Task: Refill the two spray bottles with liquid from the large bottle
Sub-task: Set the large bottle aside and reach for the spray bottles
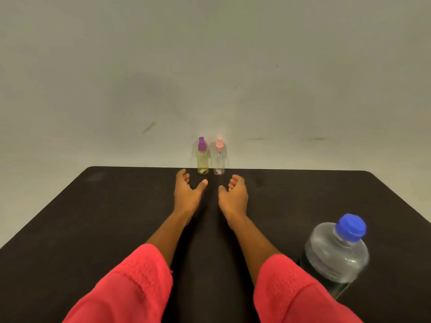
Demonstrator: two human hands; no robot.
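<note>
Purple-cap spray btl [203, 159]: upright at far edge of table, centre. Yellow-tinted body, pale bit at the bottom; liquid level can't tell.
Pink-cap spray btl [219, 162]: upright just right of the purple one, close beside it. Clear body, looks near empty, small pinkish bit at bottom.
Large btl [335, 255]: near right of table, beside right sleeve [303, 297], well apart from spray btls. Clear plastic, blue cap [351, 227] on; fill level unclear, blurred.
L hand [187, 194]: just short of purple btl, fingers loosely curled, thumb out, holds nothing.
R hand [234, 194]: just short of pink btl, same pose, holds nothing.
Sleeves: red, both forearms; left sleeve [130, 287].
Table [93, 217]: dark matte top, rounded far corners.
Wall [210, 66]: plain pale grey, few scuffs.
</note>
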